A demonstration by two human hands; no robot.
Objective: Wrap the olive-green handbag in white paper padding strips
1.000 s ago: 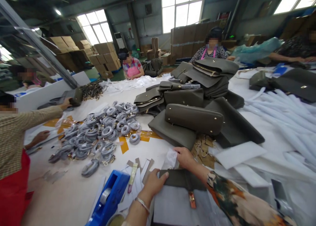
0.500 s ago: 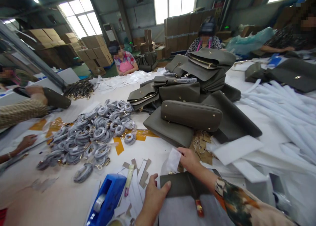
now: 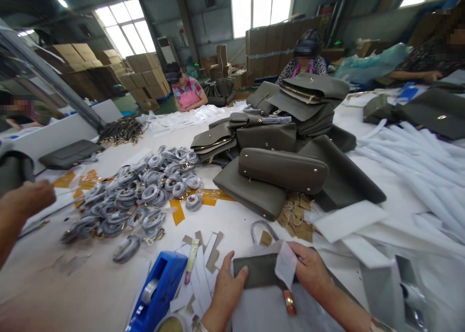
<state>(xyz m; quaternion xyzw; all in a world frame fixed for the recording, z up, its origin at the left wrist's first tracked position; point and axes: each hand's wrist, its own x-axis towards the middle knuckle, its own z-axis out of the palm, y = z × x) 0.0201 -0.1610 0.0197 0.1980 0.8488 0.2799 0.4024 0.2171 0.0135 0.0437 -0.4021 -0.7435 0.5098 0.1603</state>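
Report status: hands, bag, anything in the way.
Left hand open at left edge of bag. Right hand gripping white sheet over bag. Blue tape dispenser left of bag, not blocking.

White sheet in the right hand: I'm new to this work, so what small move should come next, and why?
I would probably lower the white sheet flat onto the dark flap, just above the metal clasp. The right hand holds it by one edge and it hangs over that spot, while the left hand sits at the flap's left end.
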